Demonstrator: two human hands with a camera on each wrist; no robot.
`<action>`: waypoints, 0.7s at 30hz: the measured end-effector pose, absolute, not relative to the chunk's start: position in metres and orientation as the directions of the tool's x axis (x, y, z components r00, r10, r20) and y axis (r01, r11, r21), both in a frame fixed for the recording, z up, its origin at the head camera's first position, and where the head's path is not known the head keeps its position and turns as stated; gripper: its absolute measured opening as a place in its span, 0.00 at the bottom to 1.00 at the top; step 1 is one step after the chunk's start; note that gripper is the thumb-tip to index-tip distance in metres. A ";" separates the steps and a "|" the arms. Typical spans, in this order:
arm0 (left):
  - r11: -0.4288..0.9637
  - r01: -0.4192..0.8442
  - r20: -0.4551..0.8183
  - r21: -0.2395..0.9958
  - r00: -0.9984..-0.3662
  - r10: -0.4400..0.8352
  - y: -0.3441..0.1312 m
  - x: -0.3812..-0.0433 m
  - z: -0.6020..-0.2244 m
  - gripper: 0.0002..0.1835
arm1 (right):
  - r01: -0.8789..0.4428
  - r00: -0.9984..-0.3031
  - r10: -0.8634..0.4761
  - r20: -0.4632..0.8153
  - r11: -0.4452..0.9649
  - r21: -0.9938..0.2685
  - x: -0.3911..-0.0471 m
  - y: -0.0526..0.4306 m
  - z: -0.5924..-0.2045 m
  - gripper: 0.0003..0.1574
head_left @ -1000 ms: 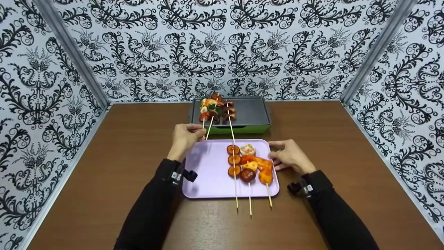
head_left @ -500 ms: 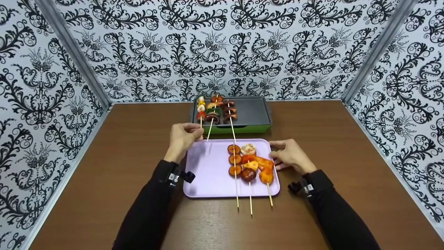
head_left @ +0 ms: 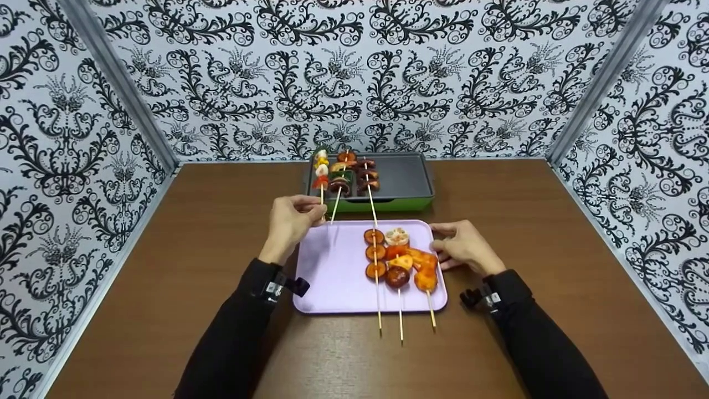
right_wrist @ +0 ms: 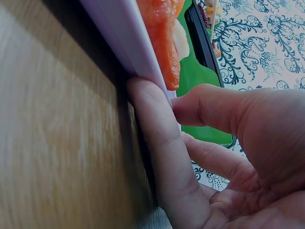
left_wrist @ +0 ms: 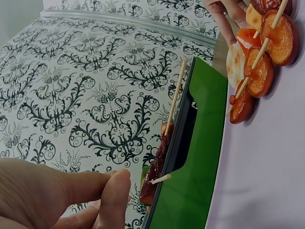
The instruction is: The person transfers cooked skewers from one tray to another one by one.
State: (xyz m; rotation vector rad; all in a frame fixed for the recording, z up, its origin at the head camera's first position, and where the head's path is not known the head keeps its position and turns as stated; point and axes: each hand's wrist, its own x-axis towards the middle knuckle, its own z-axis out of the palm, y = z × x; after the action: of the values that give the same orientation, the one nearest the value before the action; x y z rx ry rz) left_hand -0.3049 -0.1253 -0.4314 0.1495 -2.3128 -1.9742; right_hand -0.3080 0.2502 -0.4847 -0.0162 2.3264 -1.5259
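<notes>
Pinching skewer point(head_left: 322, 170) by its stick, left hand point(head_left: 291, 223) has fingers closed; food at grill's point(head_left: 403, 174) left end, contact unclear; right hand point(head_left: 464, 246) grips tray's point(head_left: 332, 271) right rim, thumb opposing fingers; best set food flat, clear of neighbouring skewer point(head_left: 340, 175).

It looks like a small recording booth, lab or studio I can't tell: scroll-patterned panels point(head_left: 354, 83) stand behind the brown table point(head_left: 183, 238) and along both its sides, grey metal strips point(head_left: 113, 83) rise from its far corners, and wrist cameras point(head_left: 299, 286) ride the black sleeves point(head_left: 224, 327) over it.
</notes>
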 end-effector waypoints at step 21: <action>0.251 0.075 0.096 0.965 -0.993 -0.074 -0.117 -0.273 -0.424 0.14 | 0.205 -0.935 -0.180 -0.305 0.427 -0.881 -0.310 0.252 -0.484 0.37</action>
State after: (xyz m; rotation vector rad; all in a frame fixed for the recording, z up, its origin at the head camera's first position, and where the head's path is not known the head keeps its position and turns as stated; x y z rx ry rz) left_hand -0.2730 -0.1173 -0.4240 -0.0003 -2.3861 -1.8509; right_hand -0.3096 0.2516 -0.4844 0.0211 2.3328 -1.5119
